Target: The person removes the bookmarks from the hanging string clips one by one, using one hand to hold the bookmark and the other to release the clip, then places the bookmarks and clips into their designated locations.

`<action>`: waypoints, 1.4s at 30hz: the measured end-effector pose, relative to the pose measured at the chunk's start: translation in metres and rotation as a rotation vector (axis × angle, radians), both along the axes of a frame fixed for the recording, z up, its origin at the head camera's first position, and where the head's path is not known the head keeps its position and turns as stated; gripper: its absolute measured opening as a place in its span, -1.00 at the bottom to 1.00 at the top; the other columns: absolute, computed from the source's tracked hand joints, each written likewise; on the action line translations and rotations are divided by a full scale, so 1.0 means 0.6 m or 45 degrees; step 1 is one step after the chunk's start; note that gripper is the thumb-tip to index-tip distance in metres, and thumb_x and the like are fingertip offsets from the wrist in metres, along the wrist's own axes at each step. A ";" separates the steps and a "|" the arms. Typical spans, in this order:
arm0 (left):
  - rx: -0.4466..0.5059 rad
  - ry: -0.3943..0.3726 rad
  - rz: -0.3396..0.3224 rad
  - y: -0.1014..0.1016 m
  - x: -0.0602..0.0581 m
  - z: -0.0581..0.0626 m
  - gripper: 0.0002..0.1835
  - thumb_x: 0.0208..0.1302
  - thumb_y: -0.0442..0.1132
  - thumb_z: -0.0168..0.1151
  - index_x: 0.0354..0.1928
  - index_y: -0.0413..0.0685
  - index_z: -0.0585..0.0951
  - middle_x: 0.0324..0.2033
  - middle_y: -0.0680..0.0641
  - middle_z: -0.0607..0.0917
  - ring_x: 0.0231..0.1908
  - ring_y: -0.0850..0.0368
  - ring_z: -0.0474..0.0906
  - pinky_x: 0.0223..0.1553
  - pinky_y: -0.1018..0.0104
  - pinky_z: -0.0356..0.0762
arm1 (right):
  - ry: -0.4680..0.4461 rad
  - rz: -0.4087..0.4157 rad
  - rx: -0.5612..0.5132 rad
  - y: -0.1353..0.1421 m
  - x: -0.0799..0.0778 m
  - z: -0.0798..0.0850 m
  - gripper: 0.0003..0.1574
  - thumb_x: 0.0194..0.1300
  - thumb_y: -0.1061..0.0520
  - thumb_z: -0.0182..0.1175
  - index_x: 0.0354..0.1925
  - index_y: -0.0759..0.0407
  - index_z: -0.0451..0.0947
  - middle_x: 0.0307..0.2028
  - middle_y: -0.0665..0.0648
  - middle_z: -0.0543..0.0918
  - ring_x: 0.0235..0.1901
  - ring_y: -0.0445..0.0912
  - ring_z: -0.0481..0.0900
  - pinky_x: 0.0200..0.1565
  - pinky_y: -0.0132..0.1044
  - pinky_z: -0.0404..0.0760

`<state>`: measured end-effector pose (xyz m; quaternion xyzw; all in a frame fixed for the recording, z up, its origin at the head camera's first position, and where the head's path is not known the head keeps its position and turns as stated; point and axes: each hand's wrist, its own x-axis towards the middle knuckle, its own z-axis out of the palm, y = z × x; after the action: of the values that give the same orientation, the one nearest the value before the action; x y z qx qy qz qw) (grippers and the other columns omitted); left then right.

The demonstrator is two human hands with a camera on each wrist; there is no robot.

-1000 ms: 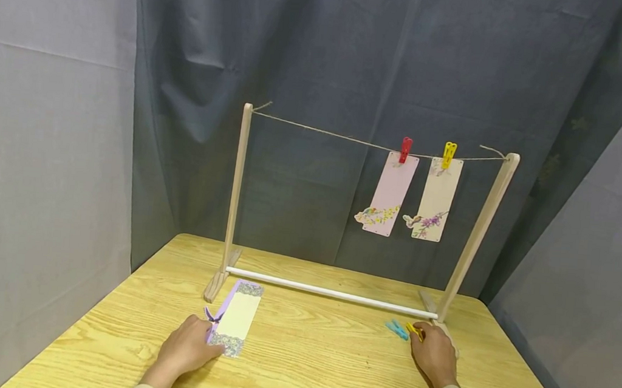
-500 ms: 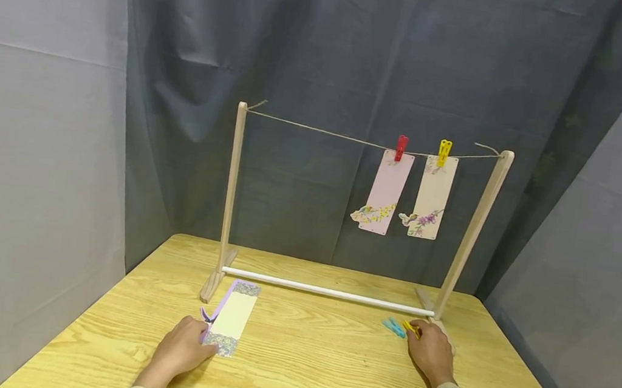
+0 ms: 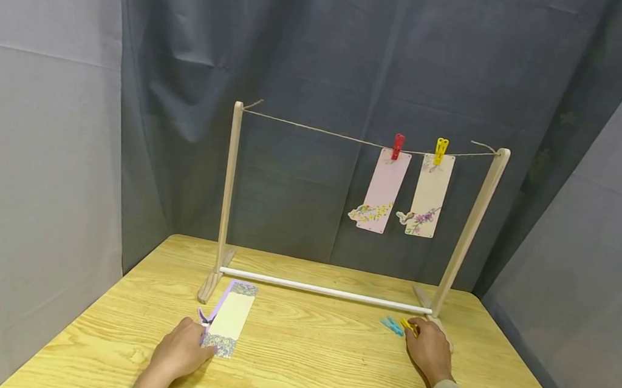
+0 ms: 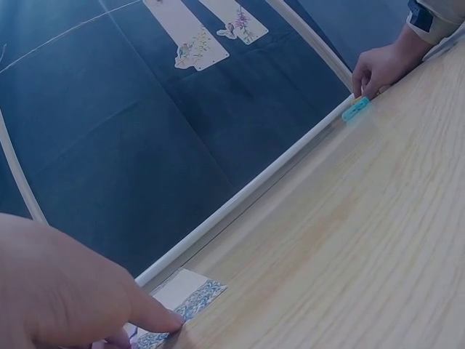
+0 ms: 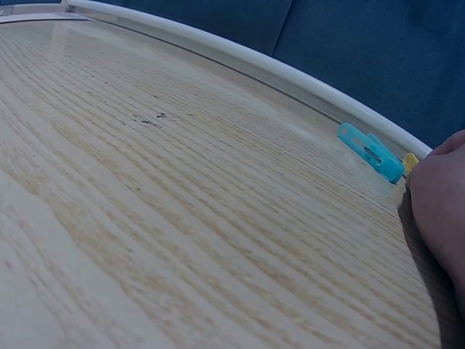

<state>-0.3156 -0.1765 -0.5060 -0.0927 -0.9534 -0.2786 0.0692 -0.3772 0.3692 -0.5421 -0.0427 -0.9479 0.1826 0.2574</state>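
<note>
My left hand (image 3: 180, 348) holds the lower left corner of a cream bookmark (image 3: 232, 314) lying on the table, with lilac edging and grey lace bands. The thumb lies on its lower band; the other fingertips are at its left edge, beside a dark butterfly shape. In the left wrist view, a digit reaches over the patterned band of the bookmark (image 4: 200, 299). On the right, my right hand (image 3: 430, 349) pinches a yellow clothespin (image 3: 406, 324), partly hidden by the fingers. Just left of it lies a blue clothespin (image 3: 391, 325), also plain in the right wrist view.
A wooden stand with a white bottom bar (image 3: 325, 291) spans the back of the table (image 3: 297, 363). From its string (image 3: 316, 128) hang a pink bookmark (image 3: 385, 184) on a red clothespin (image 3: 397, 147) and a cream one on a yellow clothespin (image 3: 441, 151). Grey curtains surround the table.
The head view has shifted a little, so the whole scene slides slightly left. Both hands keep their places at the bookmark and the yellow clothespin.
</note>
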 end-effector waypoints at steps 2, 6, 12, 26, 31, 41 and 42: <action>0.006 0.000 -0.008 0.000 0.001 0.000 -0.70 0.22 -0.14 0.50 -0.44 -0.12 0.55 -0.33 -0.08 0.41 -0.41 0.05 0.33 -0.42 0.17 0.40 | -0.009 -0.001 -0.002 -0.001 0.001 0.002 -0.64 0.37 0.13 0.34 0.05 0.30 0.69 -0.20 0.24 0.67 -0.16 0.21 0.65 -0.15 0.22 0.60; 0.011 0.009 -0.016 0.000 0.002 -0.001 -0.71 0.21 -0.17 0.50 -0.43 -0.17 0.57 -0.33 -0.08 0.44 -0.41 0.05 0.34 -0.42 0.17 0.44 | -0.004 0.003 0.001 -0.002 0.001 0.002 -0.64 0.36 0.14 0.34 0.05 0.30 0.69 -0.20 0.24 0.67 -0.15 0.22 0.64 -0.14 0.24 0.59; -0.015 0.014 0.004 0.003 -0.001 -0.004 -0.70 0.20 -0.16 0.50 -0.42 -0.20 0.59 -0.34 -0.08 0.46 -0.41 0.05 0.34 -0.41 0.14 0.45 | 0.010 0.007 0.000 -0.002 0.003 -0.002 -0.63 0.36 0.14 0.33 0.06 0.32 0.68 -0.20 0.25 0.66 -0.16 0.22 0.64 -0.15 0.25 0.59; 0.040 0.051 0.065 0.002 0.000 0.002 -0.69 0.20 -0.09 0.48 -0.37 -0.20 0.62 -0.29 -0.13 0.51 -0.40 0.03 0.39 -0.40 0.10 0.46 | 0.007 0.004 -0.007 -0.001 0.005 -0.002 -0.62 0.37 0.12 0.33 0.07 0.30 0.69 -0.20 0.25 0.67 -0.17 0.20 0.65 -0.16 0.24 0.59; 0.048 0.061 0.069 0.001 0.000 0.003 -0.59 0.21 -0.08 0.47 -0.12 -0.32 0.70 -0.26 -0.13 0.54 -0.35 0.02 0.45 -0.35 0.05 0.52 | -0.009 -0.007 -0.003 0.000 0.000 -0.002 -0.63 0.37 0.11 0.33 0.06 0.29 0.70 -0.21 0.22 0.67 -0.17 0.18 0.64 -0.17 0.22 0.60; 0.066 0.074 0.058 0.001 0.000 0.002 -0.45 0.23 -0.08 0.47 0.06 -0.42 0.65 -0.14 -0.21 0.59 -0.28 -0.01 0.55 -0.26 -0.04 0.63 | 0.010 -0.002 0.013 0.003 -0.003 -0.006 -0.64 0.34 0.11 0.35 0.05 0.27 0.71 -0.23 0.20 0.67 -0.19 0.18 0.65 -0.20 0.21 0.61; 0.070 0.075 0.057 0.001 0.000 0.002 -0.45 0.24 -0.08 0.47 0.06 -0.43 0.65 -0.14 -0.21 0.59 -0.28 -0.01 0.55 -0.26 -0.05 0.64 | 0.010 -0.001 0.013 0.003 -0.003 -0.005 -0.64 0.34 0.12 0.36 0.05 0.27 0.71 -0.23 0.21 0.67 -0.19 0.18 0.65 -0.19 0.21 0.61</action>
<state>-0.3157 -0.1757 -0.5046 -0.0776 -0.9448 -0.3002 0.1061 -0.3789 0.3707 -0.5453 -0.0409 -0.9478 0.1777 0.2615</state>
